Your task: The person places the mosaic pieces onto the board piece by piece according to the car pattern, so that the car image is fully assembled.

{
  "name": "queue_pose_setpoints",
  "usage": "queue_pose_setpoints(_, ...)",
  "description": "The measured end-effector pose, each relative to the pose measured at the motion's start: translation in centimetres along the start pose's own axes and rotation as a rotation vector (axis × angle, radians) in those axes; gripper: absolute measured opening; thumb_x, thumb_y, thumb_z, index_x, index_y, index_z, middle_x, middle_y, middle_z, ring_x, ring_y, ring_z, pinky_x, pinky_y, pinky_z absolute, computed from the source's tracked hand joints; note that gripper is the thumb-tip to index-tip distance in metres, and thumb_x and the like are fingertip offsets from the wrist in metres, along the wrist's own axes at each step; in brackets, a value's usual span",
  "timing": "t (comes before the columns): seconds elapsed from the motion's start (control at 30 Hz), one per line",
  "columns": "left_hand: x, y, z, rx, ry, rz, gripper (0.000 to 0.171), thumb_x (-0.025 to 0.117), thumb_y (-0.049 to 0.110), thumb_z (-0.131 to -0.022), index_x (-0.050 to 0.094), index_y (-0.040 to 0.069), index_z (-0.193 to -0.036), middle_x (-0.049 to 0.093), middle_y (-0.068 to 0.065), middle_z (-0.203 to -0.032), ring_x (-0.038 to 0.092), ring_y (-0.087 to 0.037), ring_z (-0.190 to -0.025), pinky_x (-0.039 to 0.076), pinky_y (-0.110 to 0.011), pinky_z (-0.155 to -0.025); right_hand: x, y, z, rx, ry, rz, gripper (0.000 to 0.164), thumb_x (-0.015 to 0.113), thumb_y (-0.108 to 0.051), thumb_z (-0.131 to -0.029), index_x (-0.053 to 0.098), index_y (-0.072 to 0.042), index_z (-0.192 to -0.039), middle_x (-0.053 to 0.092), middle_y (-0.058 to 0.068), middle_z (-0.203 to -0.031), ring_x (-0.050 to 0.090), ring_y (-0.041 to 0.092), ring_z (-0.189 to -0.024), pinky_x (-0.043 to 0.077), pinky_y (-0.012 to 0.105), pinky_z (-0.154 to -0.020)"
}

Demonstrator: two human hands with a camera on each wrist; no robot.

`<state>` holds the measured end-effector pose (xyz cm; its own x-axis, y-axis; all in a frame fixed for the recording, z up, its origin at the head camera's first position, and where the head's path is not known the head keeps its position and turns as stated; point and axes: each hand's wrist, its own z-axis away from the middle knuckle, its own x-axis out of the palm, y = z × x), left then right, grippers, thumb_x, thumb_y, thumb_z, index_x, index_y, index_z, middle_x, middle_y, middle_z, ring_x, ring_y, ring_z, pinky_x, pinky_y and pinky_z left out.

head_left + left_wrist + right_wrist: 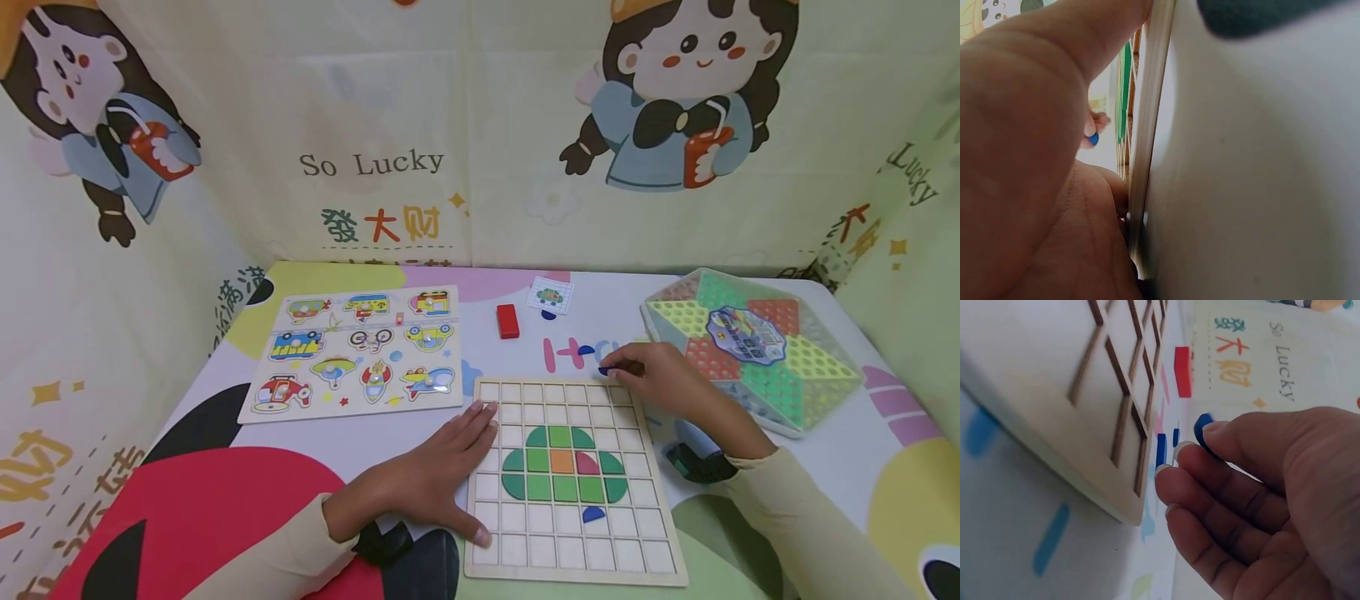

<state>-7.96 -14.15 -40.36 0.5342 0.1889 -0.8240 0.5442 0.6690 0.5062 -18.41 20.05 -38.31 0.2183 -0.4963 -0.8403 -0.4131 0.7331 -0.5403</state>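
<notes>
My right hand [663, 379] pinches a small dark-blue rounded puzzle piece [1202, 430] between thumb and index finger, just beyond the board's far right corner. My left hand [438, 471] lies spread along the left edge of the wooden grid board [570, 569], fingertips and thumb on its frame. Green, orange and red pieces form a car-like shape [559, 485] in the grid. Below that shape a blue piece [593, 515] lies on the board. Two more pieces, a near blue piece [586, 350] and a far blue piece [549, 316], lie on the table behind it.
A vehicle puzzle board [352, 400] lies at the back left. Behind the grid board are a red block [507, 322] and a small pattern card [551, 295]. To the right, near my right forearm, sits a hexagonal game box [750, 383]. Printed cloth hangs around the table.
</notes>
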Motion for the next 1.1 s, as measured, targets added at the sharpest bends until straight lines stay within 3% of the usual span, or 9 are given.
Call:
queue_pose_setpoints(0.47, 0.0, -0.1, 0.0, 0.010, 0.004, 0.002, 0.121, 0.072, 0.066, -0.072, 0.008, 0.008, -0.157, -0.008, -0.003, -0.163, -0.014, -0.020, -0.146, 0.006, -0.045, -0.117, 0.2, -0.8, 2.2, -0.140, 0.020, 0.053, 0.015, 0.073, 0.000, -0.085, 0.075, -0.010, -0.096, 0.066, -0.004, -0.090, 0.056, 0.009, -0.074, 0.053, 0.027, -0.066)
queue_pose_setpoints(0.6, 0.1, -0.1, -0.1, 0.009, 0.005, -0.006, 0.121, 0.071, 0.067, -0.072, 0.007, 0.009, -0.157, -0.009, -0.003, -0.163, -0.014, -0.020, -0.146, 0.006, -0.045, -0.117, 0.3, -1.0, 2.8, -0.165, 0.028, 0.019, 0.018, 0.072, 0.003, -0.084, 0.075, -0.008, -0.097, 0.067, -0.004, -0.090, 0.056, 0.008, -0.073, 0.052, 0.025, -0.065)
queue_pose_setpoints(1.1, 0.2, -0.1, -0.1, 0.001, 0.003, -0.001, 0.122, 0.071, 0.068, -0.071, 0.009, 0.009, -0.157, -0.008, -0.001, -0.163, -0.015, -0.019, -0.146, 0.005, -0.046, -0.117, 1.1, -2.5, 5.3, -0.232, -0.178, -0.237, 0.015, 0.068, -0.003, -0.090, 0.074, -0.012, -0.101, 0.068, -0.008, -0.095, 0.058, 0.007, -0.079, 0.052, 0.024, -0.068)
